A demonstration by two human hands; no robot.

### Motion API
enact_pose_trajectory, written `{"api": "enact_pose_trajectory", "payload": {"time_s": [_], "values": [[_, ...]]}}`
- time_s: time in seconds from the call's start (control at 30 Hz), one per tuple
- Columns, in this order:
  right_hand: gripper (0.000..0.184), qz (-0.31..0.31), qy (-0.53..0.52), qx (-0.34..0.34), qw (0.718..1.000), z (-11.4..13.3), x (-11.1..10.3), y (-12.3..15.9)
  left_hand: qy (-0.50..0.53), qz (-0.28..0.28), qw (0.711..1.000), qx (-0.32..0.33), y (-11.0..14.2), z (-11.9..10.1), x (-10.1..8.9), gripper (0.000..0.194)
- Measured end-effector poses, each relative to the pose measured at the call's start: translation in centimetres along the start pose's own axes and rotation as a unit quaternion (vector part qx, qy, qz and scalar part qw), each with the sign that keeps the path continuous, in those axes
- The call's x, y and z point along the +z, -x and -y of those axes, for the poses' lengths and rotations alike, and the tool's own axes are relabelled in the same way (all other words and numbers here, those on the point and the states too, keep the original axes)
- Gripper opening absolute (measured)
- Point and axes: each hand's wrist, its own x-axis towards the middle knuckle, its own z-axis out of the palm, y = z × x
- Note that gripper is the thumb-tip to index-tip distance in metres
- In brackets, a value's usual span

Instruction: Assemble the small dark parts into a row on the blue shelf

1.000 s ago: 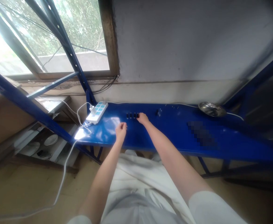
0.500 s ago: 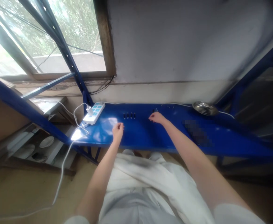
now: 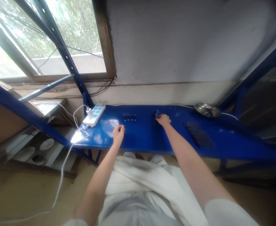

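My left hand [image 3: 118, 134] hovers over the front left part of the blue table [image 3: 142, 138], its fingertips pinched together. Whatever may be between them is too small to make out. Just beyond it, several small dark cylinders [image 3: 128, 117] with light ends stand in a row. My right hand [image 3: 164, 120] is farther right, fingers drawn together at a small cluster of dark and clear pieces [image 3: 156, 113]. The fingertips seem to touch that cluster, but its kind and what they grip cannot be told.
A white power strip [image 3: 94, 115] with a plug lies at the table's left end, its cable hanging off. Tiny bits [image 3: 170, 108] lie near the back edge. A shiny metal bowl [image 3: 208, 110] and a blurred dark flat object [image 3: 197, 133] are on the right. Blue posts [image 3: 62, 53] frame the table.
My right hand has moved slightly right to the small dark and clear pieces, which now show beyond its fingertips. My left hand has stayed nearly still, its fingers pinched.
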Motion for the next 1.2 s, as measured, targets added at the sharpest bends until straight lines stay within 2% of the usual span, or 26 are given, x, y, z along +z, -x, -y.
{"api": "enact_pose_trajectory", "payload": {"time_s": [0.57, 0.77, 0.93, 1.0, 1.1, 1.2], "values": [[0.021, -0.079, -0.069, 0.043, 0.994, 0.3, 2.2, -0.2, -0.001, -0.011, 1.0, 0.005, 0.0, 0.1, 0.0, 0.026], [0.014, -0.108, -0.083, 0.035, 0.99, 0.1, 2.3, 0.4, 0.0, -0.009, 1.0, -0.001, 0.1, -0.4, 0.0, 0.025], [0.009, -0.172, -0.104, -0.019, 0.979, -1.0, 2.4, 2.5, -0.005, -0.025, 1.0, 0.009, -0.1, 0.1, 0.0, 0.026], [0.011, -0.192, -0.147, -0.023, 0.97, -1.5, 2.4, 3.4, -0.023, -0.036, 0.999, 0.033, -0.2, 0.2, 0.2, 0.025], [0.015, -0.208, -0.234, -0.007, 0.95, -2.0, 2.3, 4.2, -0.074, -0.042, 0.989, 0.118, -0.3, -0.1, 1.1, 0.024], [0.016, -0.214, -0.282, -0.003, 0.935, -2.1, 2.1, 4.5, -0.104, -0.005, 0.973, 0.205, -0.3, -1.5, 3.1, 0.023]]}}
